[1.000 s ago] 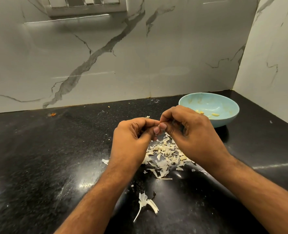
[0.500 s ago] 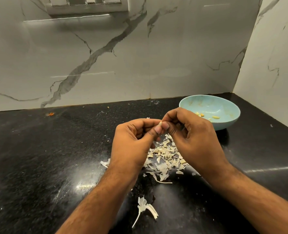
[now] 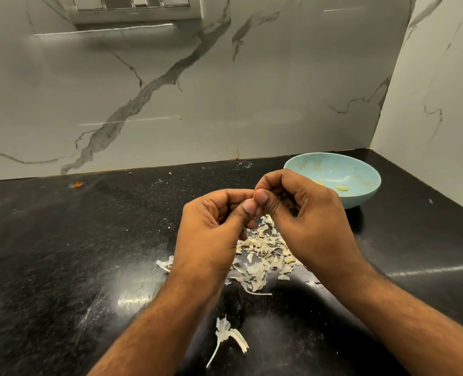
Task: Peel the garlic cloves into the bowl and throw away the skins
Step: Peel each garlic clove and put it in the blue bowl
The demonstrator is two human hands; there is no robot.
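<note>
Papery skins (image 3: 263,256) litter the counter (image 3: 62,253); both hands, left (image 3: 214,234) and right (image 3: 306,221), pinch a mostly hidden garlic clove mid-peel; next, probably drop it into the bowl (image 3: 360,169).

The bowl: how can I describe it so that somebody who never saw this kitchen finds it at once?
Look at the black countertop where the two marble walls meet in the far right corner. The bowl sits there, just behind the right hand. It is the only vessel, pale blue, with a few yellowish peeled cloves inside, unlike the skins scattered loose.
</note>
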